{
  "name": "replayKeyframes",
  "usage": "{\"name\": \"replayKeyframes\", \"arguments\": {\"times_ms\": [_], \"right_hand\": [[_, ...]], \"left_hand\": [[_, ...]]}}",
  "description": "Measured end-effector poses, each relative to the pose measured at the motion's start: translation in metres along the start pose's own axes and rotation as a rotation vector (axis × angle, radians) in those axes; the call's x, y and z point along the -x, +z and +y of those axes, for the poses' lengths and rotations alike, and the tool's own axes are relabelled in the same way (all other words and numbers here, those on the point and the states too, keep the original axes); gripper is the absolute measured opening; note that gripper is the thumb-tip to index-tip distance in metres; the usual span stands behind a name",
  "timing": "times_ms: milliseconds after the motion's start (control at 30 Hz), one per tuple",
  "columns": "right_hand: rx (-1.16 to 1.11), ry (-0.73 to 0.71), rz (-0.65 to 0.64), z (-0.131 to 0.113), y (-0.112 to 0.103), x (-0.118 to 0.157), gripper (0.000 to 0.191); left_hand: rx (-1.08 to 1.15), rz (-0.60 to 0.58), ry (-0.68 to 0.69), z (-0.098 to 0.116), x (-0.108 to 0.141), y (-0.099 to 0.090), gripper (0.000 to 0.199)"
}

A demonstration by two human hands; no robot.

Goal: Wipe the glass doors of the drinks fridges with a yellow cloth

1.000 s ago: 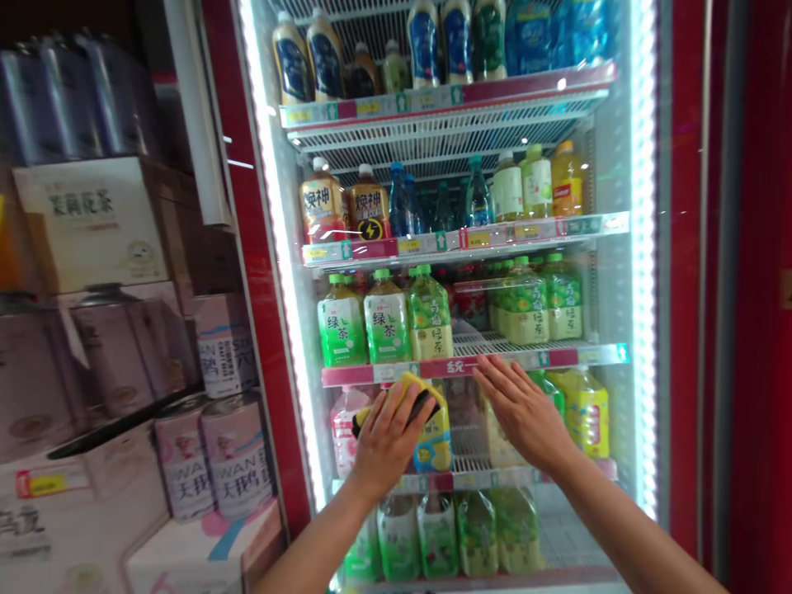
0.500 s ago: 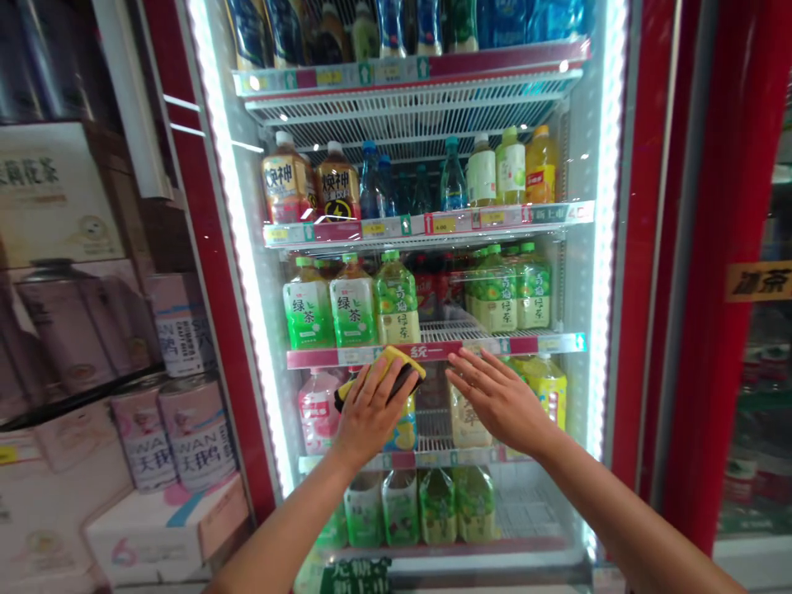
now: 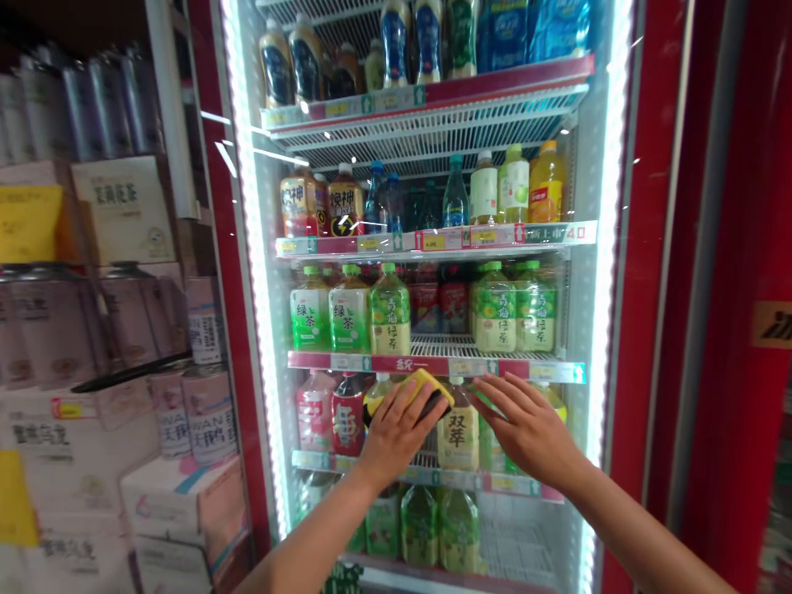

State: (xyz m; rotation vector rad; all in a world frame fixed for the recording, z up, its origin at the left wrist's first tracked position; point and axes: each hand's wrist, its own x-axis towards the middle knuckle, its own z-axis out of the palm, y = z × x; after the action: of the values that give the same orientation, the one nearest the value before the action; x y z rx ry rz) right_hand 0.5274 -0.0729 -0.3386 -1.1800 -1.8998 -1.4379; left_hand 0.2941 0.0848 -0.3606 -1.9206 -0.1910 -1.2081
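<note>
My left hand (image 3: 393, 433) is shut on a yellow and black sponge (image 3: 428, 394), pressing it to the glass door (image 3: 520, 536) of a lit drinks cooler. The sponge sits just below a red price strip (image 3: 433, 365). My right hand (image 3: 525, 427) lies to the right of it, flat against the glass with its fingers spread, holding nothing. Behind both hands stand plastic drink bottles (image 3: 458, 437), partly hidden by my palms.
Several shelves of bottled green tea (image 3: 309, 320) and other drinks fill the cooler behind the glass. A red door frame (image 3: 649, 330) runs down the right side. Stacked cartons and large tins (image 3: 209, 412) stand against the cooler's left side.
Both hands have shifted right across the glass relative to the shelves, with the sponge still in my left hand. The view has also moved slightly.
</note>
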Motion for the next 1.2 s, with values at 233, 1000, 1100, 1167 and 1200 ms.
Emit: {"name": "replayKeyframes", "arguments": {"times_ms": [233,1000,1100,1167,1200], "right_hand": [[0.034,0.1,0.025,0.029,-0.011,0.022,0.039],[0.129,0.007,-0.084,0.068,-0.048,0.066,0.038],[0.168,0.055,-0.108,0.079,-0.062,0.074,0.039],[0.179,0.096,-0.117,0.086,-0.068,0.076,0.04],[0.178,0.116,-0.118,0.089,-0.069,0.077,0.04]], "left_hand": [[0.022,0.089,-0.484,-0.005,-0.072,0.003,0.083],[0.003,0.04,0.078,0.062,-0.08,0.022,0.069],[0.026,0.002,0.034,0.044,-0.063,0.014,0.075],[0.026,0.018,-0.141,0.037,-0.086,0.014,0.08],[0.039,0.036,-0.218,0.037,-0.105,0.016,0.081]]}}
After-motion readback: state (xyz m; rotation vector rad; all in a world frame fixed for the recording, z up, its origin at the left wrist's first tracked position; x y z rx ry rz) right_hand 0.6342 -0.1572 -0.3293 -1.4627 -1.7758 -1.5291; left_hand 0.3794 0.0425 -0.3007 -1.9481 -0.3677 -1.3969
